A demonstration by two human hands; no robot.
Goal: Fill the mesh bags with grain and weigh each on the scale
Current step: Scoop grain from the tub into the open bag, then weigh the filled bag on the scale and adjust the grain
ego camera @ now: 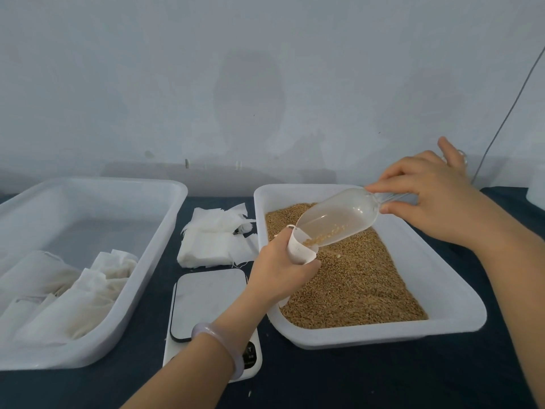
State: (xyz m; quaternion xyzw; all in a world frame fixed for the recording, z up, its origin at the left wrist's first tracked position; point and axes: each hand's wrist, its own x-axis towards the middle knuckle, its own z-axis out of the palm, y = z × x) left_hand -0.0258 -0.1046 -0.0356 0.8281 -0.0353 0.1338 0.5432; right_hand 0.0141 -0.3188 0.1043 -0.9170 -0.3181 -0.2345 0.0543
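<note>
My left hand grips a small white mesh bag, holding its mouth open above the grain. My right hand pinches the handle of a clear plastic scoop, tilted down so that a little grain slides from its lip into the bag. Both are over a white tray filled with brown grain. A white digital scale with nothing on its platform lies left of that tray, partly under my left wrist. A pile of flat unfilled mesh bags lies behind the scale.
A second, larger white tray at the left holds several filled bags in its near corner. The table has a dark cloth. A pale wall stands close behind, with a thin cable hanging at the right.
</note>
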